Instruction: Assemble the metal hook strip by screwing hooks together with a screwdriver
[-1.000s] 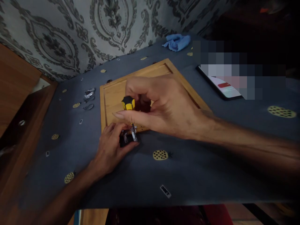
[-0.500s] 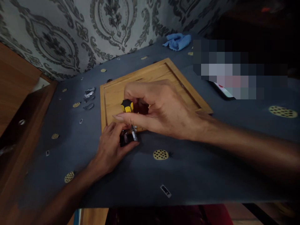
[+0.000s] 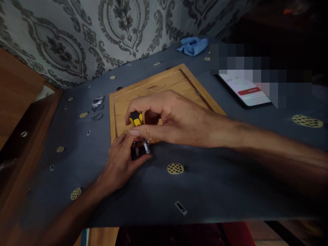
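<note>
My right hand (image 3: 171,119) is closed around a screwdriver (image 3: 136,119) with a yellow and black handle. The handle's end points up between thumb and fingers, and its shaft and tip are hidden. Just below, my left hand (image 3: 123,157) grips a small silver metal hinge (image 3: 147,147) at the near edge of a framed wooden panel (image 3: 164,80). Much of the hinge lies in shadow or behind fingers. The panel lies flat, partly covered by my right hand.
Several loose metal pieces (image 3: 97,102) lie left of the panel. A crumpled blue cloth (image 3: 193,46) is at the back. A phone (image 3: 252,97) lies at the right, partly pixelated. The dark tablecloth (image 3: 143,201) carries pineapple prints. A wooden cabinet (image 3: 17,89) stands on the left.
My right hand has turned and shifted slightly left, and the screwdriver handle tilts more to the left. My left hand stays in place. More of the phone shows.
</note>
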`<state>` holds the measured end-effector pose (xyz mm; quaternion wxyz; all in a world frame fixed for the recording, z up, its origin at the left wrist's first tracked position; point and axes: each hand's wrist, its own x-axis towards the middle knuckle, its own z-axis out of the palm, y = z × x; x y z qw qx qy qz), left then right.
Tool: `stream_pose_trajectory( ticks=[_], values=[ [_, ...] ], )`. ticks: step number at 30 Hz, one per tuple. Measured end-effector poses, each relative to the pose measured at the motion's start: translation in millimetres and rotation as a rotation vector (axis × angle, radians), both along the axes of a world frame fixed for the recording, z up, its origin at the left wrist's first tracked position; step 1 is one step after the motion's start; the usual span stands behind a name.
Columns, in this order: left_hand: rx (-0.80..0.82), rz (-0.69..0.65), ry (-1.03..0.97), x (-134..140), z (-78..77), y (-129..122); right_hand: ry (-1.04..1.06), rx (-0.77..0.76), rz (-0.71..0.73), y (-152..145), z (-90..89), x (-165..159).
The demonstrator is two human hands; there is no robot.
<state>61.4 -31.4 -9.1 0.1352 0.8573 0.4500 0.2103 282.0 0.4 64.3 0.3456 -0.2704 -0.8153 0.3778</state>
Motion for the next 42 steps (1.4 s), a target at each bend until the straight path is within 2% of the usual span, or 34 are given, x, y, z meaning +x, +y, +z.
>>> stream_pose_trajectory(
  ticks=[2, 4, 9, 14, 18, 21, 28, 36, 42],
  values=[
    [-0.009, 0.006, 0.004, -1, -0.2, 0, -0.014, -0.058, 0.105, 2, 3.7, 3],
    [-0.008, 0.014, 0.011, -2, -1.3, -1, -0.05, -0.05, 0.125, 3, 5.7, 4],
    [0.013, 0.04, 0.01, -3, -4.7, -1, -0.044, 0.219, -0.155, -2, -0.1, -5],
    [0.02, -0.001, -0.008, -2, -2.1, -1, 0.002, 0.425, -0.293, -13, -6.1, -9],
    [-0.034, 0.005, 0.006, -1, 1.6, -1, 0.001, 0.499, -0.468, -17, -1.5, -6],
    [-0.039, 0.017, 0.011, 0, 2.2, -1, -0.029, 0.49, -0.433, -14, -0.7, -5],
    [-0.048, 0.029, 0.017, 0, 0.4, 0, -0.11, 0.347, -0.327, -9, -6.8, -8],
    [-0.023, 0.008, 0.019, -1, -0.3, 0, 0.003, 0.377, -0.301, -7, -15.4, -11],
    [-0.018, 0.012, 0.007, 0, 0.3, 0, -0.004, 0.361, -0.258, -6, -15.9, -11]
  ],
)
